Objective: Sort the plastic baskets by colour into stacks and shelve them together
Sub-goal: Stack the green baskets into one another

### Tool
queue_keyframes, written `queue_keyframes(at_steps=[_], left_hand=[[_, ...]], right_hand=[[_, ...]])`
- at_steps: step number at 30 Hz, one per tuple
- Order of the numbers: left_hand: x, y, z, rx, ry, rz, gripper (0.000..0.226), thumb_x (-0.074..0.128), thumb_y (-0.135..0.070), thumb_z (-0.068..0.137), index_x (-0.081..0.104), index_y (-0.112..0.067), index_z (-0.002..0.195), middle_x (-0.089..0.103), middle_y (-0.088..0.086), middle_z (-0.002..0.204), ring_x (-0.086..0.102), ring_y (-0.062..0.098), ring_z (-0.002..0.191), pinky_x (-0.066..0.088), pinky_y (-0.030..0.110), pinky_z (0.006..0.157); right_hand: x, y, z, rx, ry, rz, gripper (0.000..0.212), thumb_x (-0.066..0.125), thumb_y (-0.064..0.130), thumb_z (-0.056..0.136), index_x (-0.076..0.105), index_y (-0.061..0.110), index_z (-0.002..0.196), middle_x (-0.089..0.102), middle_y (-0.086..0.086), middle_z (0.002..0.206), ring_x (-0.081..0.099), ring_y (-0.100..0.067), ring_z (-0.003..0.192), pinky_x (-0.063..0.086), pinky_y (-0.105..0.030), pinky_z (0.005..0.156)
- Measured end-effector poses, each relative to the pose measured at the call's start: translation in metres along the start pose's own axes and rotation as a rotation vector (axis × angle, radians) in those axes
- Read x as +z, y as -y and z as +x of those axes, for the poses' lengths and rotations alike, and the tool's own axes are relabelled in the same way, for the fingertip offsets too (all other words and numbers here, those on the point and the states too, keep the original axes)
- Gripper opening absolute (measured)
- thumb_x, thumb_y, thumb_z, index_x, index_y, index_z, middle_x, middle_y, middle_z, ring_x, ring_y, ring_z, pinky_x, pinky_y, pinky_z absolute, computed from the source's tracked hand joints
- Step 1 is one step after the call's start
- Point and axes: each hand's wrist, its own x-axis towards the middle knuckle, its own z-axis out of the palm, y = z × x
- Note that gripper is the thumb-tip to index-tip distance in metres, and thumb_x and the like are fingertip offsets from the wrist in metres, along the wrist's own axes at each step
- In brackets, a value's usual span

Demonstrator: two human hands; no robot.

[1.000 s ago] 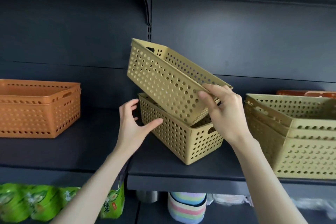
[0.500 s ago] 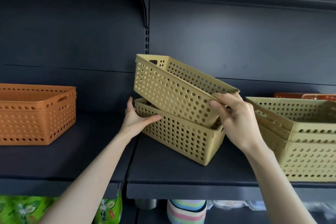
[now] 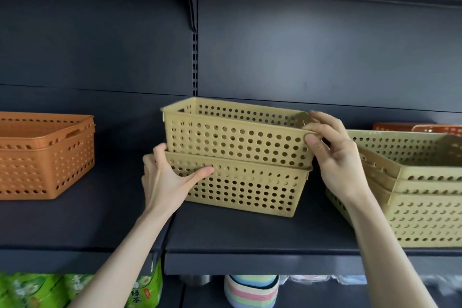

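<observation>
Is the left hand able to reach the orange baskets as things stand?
Probably yes: the left hand grips the lower yellow basket, but only bare shelf lies between it and the orange baskets.

Bare forearms (image 3: 125, 255) and bare hands, left hand (image 3: 163, 182) and right hand (image 3: 337, 165), nails short

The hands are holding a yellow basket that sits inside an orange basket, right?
Not quite. The head view shows the lower basket is yellow too, not orange. The left hand grips it, and the right hand holds the upper yellow basket sitting inside it.
</observation>
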Motion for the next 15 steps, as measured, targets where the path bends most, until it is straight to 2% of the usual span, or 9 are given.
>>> queue_keyframes(at_steps=[2,3,5,7,8,10,13,15], left_hand=[[0.002,0.001,-0.002,0.036,-0.037,-0.053,0.110,0.074,-0.067,0.042,0.026,-0.024,0.132,0.033,0.008,0.133,0.038,0.027,0.121,0.032,0.050,0.103],[0.002,0.001,-0.004,0.057,-0.038,-0.130,0.114,0.077,-0.061,0.045,0.021,-0.025,0.137,0.031,0.007,0.138,0.036,0.024,0.125,0.031,0.046,0.105],[0.003,-0.001,-0.005,0.086,-0.001,-0.274,0.124,0.083,-0.048,0.051,0.006,-0.028,0.146,0.021,0.004,0.150,0.027,0.015,0.135,0.025,0.032,0.107],[0.005,-0.001,-0.005,0.094,0.040,-0.318,0.129,0.086,-0.039,0.055,-0.003,-0.029,0.148,0.012,-0.001,0.156,0.017,0.009,0.140,0.017,0.024,0.108],[0.005,0.000,-0.005,0.094,0.053,-0.326,0.129,0.086,-0.036,0.057,-0.005,-0.030,0.148,0.012,-0.004,0.156,0.017,0.008,0.140,0.016,0.024,0.108],[0.005,0.003,-0.003,0.058,0.084,-0.330,0.126,0.087,-0.033,0.058,-0.001,-0.031,0.148,0.030,-0.008,0.148,0.031,0.009,0.133,0.024,0.026,0.106],[0.003,0.004,-0.002,0.012,0.091,-0.320,0.107,0.089,-0.026,0.056,0.023,-0.030,0.140,0.055,-0.013,0.118,0.053,0.010,0.110,0.042,0.029,0.093],[0.001,0.001,-0.002,0.000,0.034,-0.354,0.101,0.089,-0.023,0.055,0.030,-0.030,0.136,0.060,-0.009,0.112,0.058,0.009,0.104,0.045,0.024,0.086]], right_hand=[[0.002,-0.002,-0.001,0.039,0.017,0.011,0.025,0.051,0.010,0.094,0.060,0.033,0.100,0.047,0.008,0.137,0.043,0.001,0.125,0.035,-0.011,0.099],[0.004,-0.003,-0.002,0.077,0.031,0.034,0.028,0.051,0.010,0.094,0.059,0.035,0.104,0.043,0.006,0.142,0.040,-0.003,0.130,0.035,-0.016,0.102],[0.009,-0.004,-0.008,0.159,0.063,0.044,0.037,0.053,0.013,0.093,0.052,0.034,0.124,0.031,0.005,0.152,0.028,-0.006,0.139,0.031,-0.026,0.110],[0.014,-0.005,-0.017,0.259,0.112,0.036,0.062,0.058,0.028,0.089,0.028,0.031,0.144,0.018,0.005,0.158,0.015,-0.006,0.143,0.021,-0.031,0.115],[0.017,-0.006,-0.023,0.317,0.143,0.072,0.077,0.060,0.039,0.085,0.015,0.032,0.148,0.015,0.007,0.158,0.014,-0.005,0.143,0.019,-0.032,0.115],[0.021,-0.005,-0.033,0.435,0.193,0.180,0.102,0.065,0.046,0.076,-0.004,0.031,0.149,0.024,0.010,0.153,0.026,-0.004,0.137,0.026,-0.028,0.111],[0.024,-0.009,-0.042,0.453,0.199,0.140,0.113,0.075,0.023,0.075,-0.011,0.027,0.148,0.044,0.013,0.135,0.040,-0.005,0.127,0.034,-0.018,0.102],[0.025,-0.012,-0.041,0.403,0.133,0.105,0.105,0.074,0.008,0.077,0.000,0.026,0.149,0.047,0.024,0.123,0.045,-0.006,0.124,0.038,-0.027,0.105]])
